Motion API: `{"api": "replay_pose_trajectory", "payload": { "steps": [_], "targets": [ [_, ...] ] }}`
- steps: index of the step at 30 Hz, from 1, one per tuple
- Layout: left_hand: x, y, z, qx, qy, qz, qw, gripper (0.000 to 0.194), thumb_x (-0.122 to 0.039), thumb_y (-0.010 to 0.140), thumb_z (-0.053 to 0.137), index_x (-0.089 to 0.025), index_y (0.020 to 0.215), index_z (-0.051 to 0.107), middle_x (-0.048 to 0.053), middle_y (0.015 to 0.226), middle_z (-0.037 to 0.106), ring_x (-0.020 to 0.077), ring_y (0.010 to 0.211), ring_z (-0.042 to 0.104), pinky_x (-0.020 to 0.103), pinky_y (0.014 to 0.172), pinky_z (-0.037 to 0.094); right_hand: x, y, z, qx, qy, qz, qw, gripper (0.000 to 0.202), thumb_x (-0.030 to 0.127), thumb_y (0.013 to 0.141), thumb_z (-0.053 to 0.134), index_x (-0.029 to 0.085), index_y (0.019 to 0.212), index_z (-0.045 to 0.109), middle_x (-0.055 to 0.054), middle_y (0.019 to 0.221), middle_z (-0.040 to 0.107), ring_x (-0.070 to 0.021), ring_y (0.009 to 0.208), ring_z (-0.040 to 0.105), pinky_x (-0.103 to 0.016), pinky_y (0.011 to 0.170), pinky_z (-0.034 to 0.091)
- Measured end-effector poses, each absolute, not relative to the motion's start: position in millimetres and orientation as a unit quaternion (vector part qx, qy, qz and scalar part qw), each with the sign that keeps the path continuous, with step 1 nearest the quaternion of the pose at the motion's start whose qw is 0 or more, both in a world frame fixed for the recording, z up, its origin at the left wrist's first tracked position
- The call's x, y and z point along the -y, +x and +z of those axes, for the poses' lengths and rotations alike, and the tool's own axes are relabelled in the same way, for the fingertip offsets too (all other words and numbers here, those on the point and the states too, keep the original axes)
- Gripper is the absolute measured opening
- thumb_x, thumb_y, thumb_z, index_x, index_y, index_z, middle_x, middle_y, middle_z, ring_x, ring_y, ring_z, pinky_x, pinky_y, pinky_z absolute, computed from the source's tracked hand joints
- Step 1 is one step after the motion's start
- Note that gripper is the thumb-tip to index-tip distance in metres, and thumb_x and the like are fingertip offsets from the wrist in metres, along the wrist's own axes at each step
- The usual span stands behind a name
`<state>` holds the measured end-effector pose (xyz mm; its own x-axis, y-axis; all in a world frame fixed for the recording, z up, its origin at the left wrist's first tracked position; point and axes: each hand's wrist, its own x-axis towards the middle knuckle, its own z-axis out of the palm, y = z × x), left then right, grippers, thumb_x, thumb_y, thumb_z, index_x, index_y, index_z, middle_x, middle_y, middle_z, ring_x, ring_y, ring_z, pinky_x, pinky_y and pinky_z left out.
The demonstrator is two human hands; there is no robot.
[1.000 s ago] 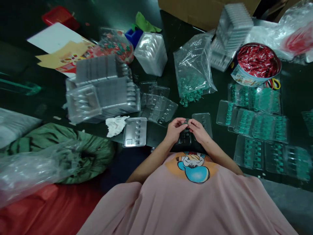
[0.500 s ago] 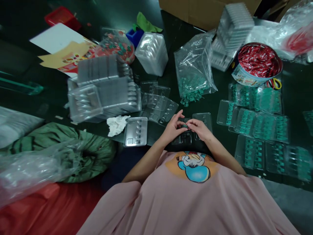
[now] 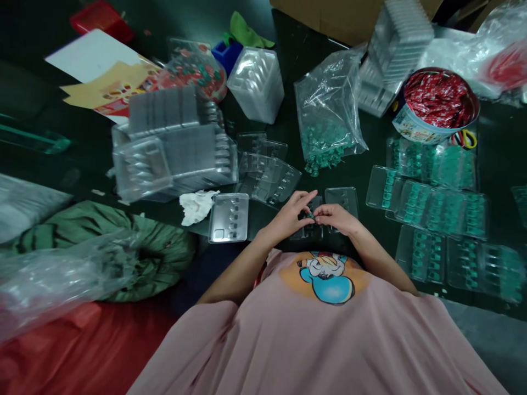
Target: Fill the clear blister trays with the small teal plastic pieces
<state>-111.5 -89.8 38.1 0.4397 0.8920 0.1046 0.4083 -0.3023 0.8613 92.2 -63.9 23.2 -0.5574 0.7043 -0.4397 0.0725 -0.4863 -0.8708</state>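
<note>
My left hand and my right hand meet above a clear plastic tray at the table's front edge. Between their fingertips is a small green plastic piece, partly hidden, so its exact kind does not show. My left thumb and fingers pinch it, and my right fingertips close on it from the other side. Just behind my right hand lies a second clear tray. Ahead, a clear plastic bag lies with its mouth toward me, and small green pieces spill from it.
Trays filled with green pieces overlap on the right. Behind them stand a round tin of red packets and yellow-handled scissors. Stacked clear trays, a crumpled white tissue and a single tray are at left.
Both hands stay together over the tray, with the fingers shifting slightly around the small green piece. My left fingers now reach further over toward the right. The whole view has tilted a little.
</note>
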Motion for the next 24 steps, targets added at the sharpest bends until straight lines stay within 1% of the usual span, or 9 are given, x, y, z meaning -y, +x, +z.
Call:
{"api": "replay_pose_trajectory", "payload": {
  "steps": [5, 8, 11, 14, 18, 19, 21, 23, 24],
  "targets": [
    [92.8, -113.0, 40.5, -0.416, 0.772, 0.277, 0.392, 0.081, -0.015, 0.085, 0.067, -0.039, 0.152, 0.029, 0.008, 0.133, 0.043, 0.0114, 0.089, 0.064, 0.034, 0.09, 0.056, 64.5, 94.0, 19.0, 0.459, -0.388, 0.779, 0.18, 0.024, 0.036, 0.064, 0.078, 0.017, 0.073, 0.067, 0.002, 0.065, 0.064, -0.0098, 0.061, 0.054, -0.022, 0.056, 0.036],
    [94.2, -113.7, 38.1, -0.408, 0.781, 0.278, 0.383, 0.08, -0.014, 0.086, 0.066, -0.039, 0.152, 0.029, 0.009, 0.133, 0.043, 0.0126, 0.092, 0.064, 0.035, 0.091, 0.056, 66.2, 93.8, 15.0, 0.45, -0.382, 0.788, 0.176, 0.026, 0.034, 0.062, 0.08, 0.017, 0.077, 0.069, 0.001, 0.07, 0.067, -0.0108, 0.064, 0.056, -0.023, 0.059, 0.04],
    [94.6, -114.6, 37.8, -0.405, 0.776, 0.288, 0.389, 0.079, -0.014, 0.087, 0.065, -0.039, 0.152, 0.03, 0.009, 0.134, 0.043, 0.0125, 0.092, 0.064, 0.035, 0.092, 0.055, 67.3, 93.4, 14.1, 0.46, -0.379, 0.782, 0.184, 0.024, 0.033, 0.063, 0.079, 0.017, 0.078, 0.069, 0.001, 0.071, 0.068, -0.0116, 0.066, 0.057, -0.025, 0.064, 0.042],
    [94.2, -115.5, 39.5, -0.411, 0.754, 0.298, 0.416, 0.078, -0.016, 0.086, 0.067, -0.04, 0.151, 0.033, 0.008, 0.135, 0.043, 0.0113, 0.091, 0.064, 0.033, 0.091, 0.055, 67.3, 93.8, 17.4, 0.478, -0.378, 0.769, 0.193, 0.023, 0.036, 0.066, 0.078, 0.017, 0.075, 0.068, 0.002, 0.07, 0.065, -0.0108, 0.066, 0.054, -0.024, 0.064, 0.039],
    [93.1, -115.1, 35.6, -0.429, 0.683, 0.331, 0.489, 0.078, -0.018, 0.081, 0.073, -0.038, 0.148, 0.04, 0.007, 0.13, 0.048, 0.0093, 0.085, 0.064, 0.026, 0.081, 0.056, 69.1, 93.3, 24.4, 0.443, -0.37, 0.787, 0.217, 0.027, 0.039, 0.066, 0.08, 0.018, 0.072, 0.064, 0.003, 0.067, 0.057, -0.0089, 0.061, 0.045, -0.024, 0.059, 0.033],
    [93.2, -114.1, 33.0, -0.431, 0.656, 0.35, 0.511, 0.075, -0.021, 0.08, 0.075, -0.036, 0.146, 0.044, 0.007, 0.127, 0.05, 0.009, 0.084, 0.063, 0.025, 0.078, 0.055, 70.1, 92.6, 25.7, 0.416, -0.367, 0.802, 0.223, 0.028, 0.039, 0.065, 0.081, 0.018, 0.072, 0.064, 0.004, 0.066, 0.055, -0.0084, 0.059, 0.043, -0.024, 0.057, 0.031],
    [94.3, -110.4, 27.4, -0.435, 0.604, 0.391, 0.541, 0.06, -0.027, 0.079, 0.076, -0.03, 0.136, 0.057, 0.007, 0.119, 0.053, 0.0094, 0.081, 0.062, 0.024, 0.073, 0.054, 72.3, 90.3, 27.0, 0.349, -0.361, 0.83, 0.243, 0.032, 0.04, 0.063, 0.083, 0.019, 0.073, 0.062, 0.005, 0.063, 0.05, -0.0079, 0.056, 0.039, -0.024, 0.054, 0.029],
    [96.9, -104.3, 23.3, -0.448, 0.583, 0.414, 0.536, 0.042, -0.031, 0.08, 0.076, -0.023, 0.12, 0.069, 0.008, 0.114, 0.056, 0.0104, 0.08, 0.061, 0.024, 0.071, 0.053, 74.1, 87.6, 26.5, 0.292, -0.356, 0.847, 0.265, 0.034, 0.04, 0.06, 0.085, 0.02, 0.072, 0.06, 0.005, 0.062, 0.047, -0.0079, 0.055, 0.038, -0.024, 0.053, 0.03],
    [98.6, -100.6, 22.1, -0.46, 0.589, 0.417, 0.517, 0.037, -0.032, 0.078, 0.077, -0.021, 0.114, 0.071, 0.008, 0.113, 0.058, 0.0112, 0.08, 0.061, 0.025, 0.07, 0.052, 74.8, 86.4, 25.7, 0.273, -0.357, 0.85, 0.274, 0.034, 0.04, 0.06, 0.086, 0.02, 0.071, 0.06, 0.005, 0.061, 0.047, -0.0079, 0.055, 0.039, -0.024, 0.053, 0.032]
  ]
}}
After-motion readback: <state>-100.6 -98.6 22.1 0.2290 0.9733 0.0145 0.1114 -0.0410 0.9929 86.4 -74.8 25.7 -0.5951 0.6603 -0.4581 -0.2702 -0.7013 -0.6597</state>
